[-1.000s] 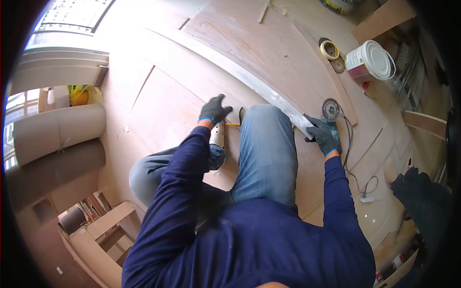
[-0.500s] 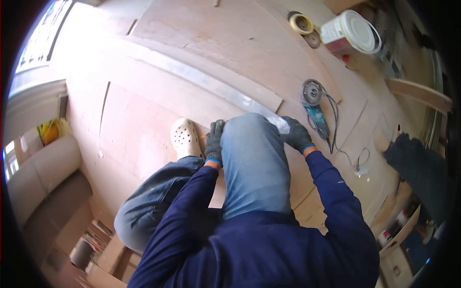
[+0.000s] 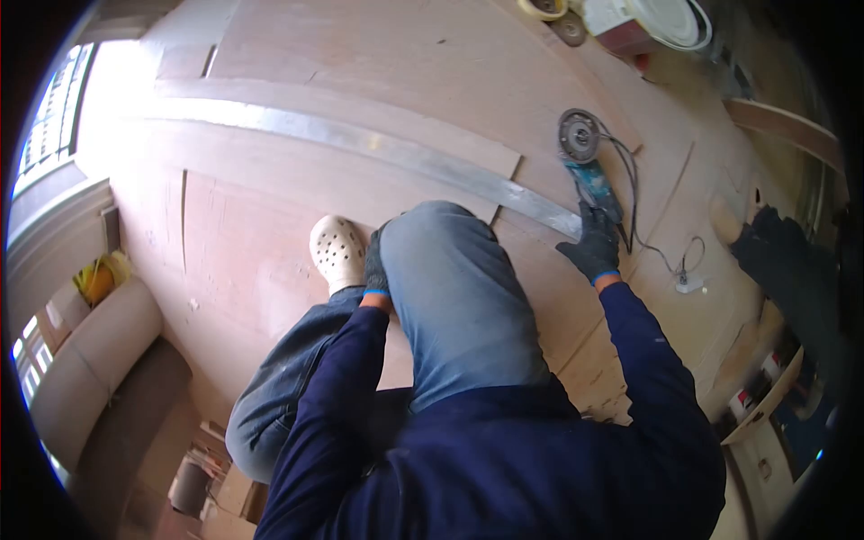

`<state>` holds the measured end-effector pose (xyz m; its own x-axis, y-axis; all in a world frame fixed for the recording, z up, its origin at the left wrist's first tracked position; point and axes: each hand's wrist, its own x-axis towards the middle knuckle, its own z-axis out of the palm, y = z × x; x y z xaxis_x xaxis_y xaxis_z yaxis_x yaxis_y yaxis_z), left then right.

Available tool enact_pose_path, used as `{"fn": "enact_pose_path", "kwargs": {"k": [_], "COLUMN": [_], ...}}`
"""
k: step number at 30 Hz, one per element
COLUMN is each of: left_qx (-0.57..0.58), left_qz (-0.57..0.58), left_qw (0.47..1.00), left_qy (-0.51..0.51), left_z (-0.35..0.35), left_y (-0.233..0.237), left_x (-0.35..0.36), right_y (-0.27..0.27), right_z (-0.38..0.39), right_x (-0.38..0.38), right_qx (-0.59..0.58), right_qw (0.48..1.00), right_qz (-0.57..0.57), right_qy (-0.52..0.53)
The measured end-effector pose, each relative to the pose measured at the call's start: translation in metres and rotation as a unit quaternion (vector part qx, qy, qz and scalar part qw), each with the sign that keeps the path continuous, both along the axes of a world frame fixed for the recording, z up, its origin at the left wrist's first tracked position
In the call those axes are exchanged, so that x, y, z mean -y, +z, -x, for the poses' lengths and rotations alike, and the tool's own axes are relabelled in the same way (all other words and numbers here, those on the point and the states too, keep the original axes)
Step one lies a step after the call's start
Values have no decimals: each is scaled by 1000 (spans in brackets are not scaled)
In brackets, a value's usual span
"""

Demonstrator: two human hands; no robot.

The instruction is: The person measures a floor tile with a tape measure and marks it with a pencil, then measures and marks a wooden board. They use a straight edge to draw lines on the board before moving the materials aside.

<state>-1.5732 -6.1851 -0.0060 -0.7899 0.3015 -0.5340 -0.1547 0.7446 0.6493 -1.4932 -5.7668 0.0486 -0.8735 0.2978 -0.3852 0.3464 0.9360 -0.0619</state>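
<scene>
A: That floor was pale and boarded over, bucket off to one side. Where was the long metal bar?
B: Flat on it, running toward the window.
A: What about grip?
B: Right hand was at its near end, beside the grinder; couldn't make out if it gripped. Left hand sat well apart, between knee and clog, partly hidden, no telling either.

floor with grinder, metal strip

A long, flat, silvery metal bar lies slantwise across pinkish boards, brightly shining toward its far left.
</scene>
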Motion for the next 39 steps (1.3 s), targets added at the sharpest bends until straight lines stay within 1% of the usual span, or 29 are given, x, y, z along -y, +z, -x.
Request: {"fn": "enact_pose_path", "kwargs": {"k": [1, 2, 3, 5, 6, 7, 8, 9, 10, 11, 13, 14, 15, 17, 19, 21, 25, 27, 29, 30, 31, 32, 33, 34, 35, 36, 37, 38, 39], "left_qx": [28, 64, 94, -25, -8, 9, 68, 132, 174, 169, 218, 217, 218, 196, 188, 164, 149, 108, 123, 142, 148, 158, 166, 171, 152, 188, 226, 235, 242], "left_qz": [-7, -64, -124, -79, -65, -53, -142, -234, -284, -284, -515, -540, -591, -587, -525, -490, -446, -384, -246, -241, -243, -186, -131, -75, -60, -58, -55, -17, 20], "left_qw": [999, 989, 967, 977, 979, 981, 952, 905, 854, 855, 689, 661, 596, 584, 621, 679, 715, 738, 806, 814, 816, 827, 836, 862, 895, 877, 856, 849, 842], "left_qy": [24, 114, 202, 196, 193, 187, 263, 329, 400, 398, 462, 473, 498, 526, 551, 522, 517, 544, 524, 509, 503, 507, 507, 471, 415, 439, 462, 472, 482], "left_z": [14, 31, 44, 81, 90, 105, 114, 120, 124, 127, 130, 133, 135, 141, 149, 150, 149, 151, 160, 167, 178, 191, 206, 222, 236, 253, 269, 278, 286], "left_y": [7, -16, -37, 67, 73, 72, 78, 81, 76, 73, 73, 81, 88, 107, 108, 99, 74, 77, 68, 58, 51, 45, 38, 31, 22, 19, 17, 13, 9], "left_x": [-5, -1, -4, -47, -52, -54, -51, -52, -49, -41, -15, -5, 4, 22, 41, 58, 79, 70, 73, 80, 79, 75, 70, 67, 66, 58, 47, 37, 28], "right_y": [10, 8, 9, 25, 28, 36, 36, 38, 46, 54, 63, 62, 60, 55, 50, 42, 32, 28, 24, 19, 13, 2, -30, -28, -33, -22, -50, -46, -41], "right_z": [9, 14, 25, 48, 64, 86, 111, 121, 132, 140, 150, 153, 151, 148, 144, 140, 138, 138, 141, 141, 140, 136, 108, 98, 78, 69, 39, 26, 19], "right_x": [15, 26, 38, 70, 85, 100, 119, 132, 142, 152, 167, 174, 180, 189, 200, 207, 218, 222, 224, 223, 220, 211, 182, 157, 128, 108, 81, 64, 50], "right_qx": [-14, -105, -104, -178, -201, -173, -132, -79, 35, 126, 262, 310, 353, 397, 421, 430, 425, 412, 382, 360, 315, 256, 59, 45, -18, -10, -44, -82, -100], "right_qw": [999, 994, 995, 979, 970, 960, 893, 787, 745, 767, 812, 824, 826, 820, 811, 805, 805, 813, 829, 844, 864, 889, 901, 934, 940, 939, 910, 743, 692], "right_qz": [-34, -13, 3, 94, 133, 220, 430, 612, 664, 623, 487, 418, 358, 288, 261, 253, 264, 268, 279, 283, 296, 308, 398, 339, 334, 333, 370, 531, 527], "right_qy": [-21, -16, -2, -24, -8, 0, 10, 13, 45, 93, 188, 225, 257, 294, 311, 320, 319, 312, 298, 279, 257, 222, 160, 109, 64, -82, -183, -399, -483]}}
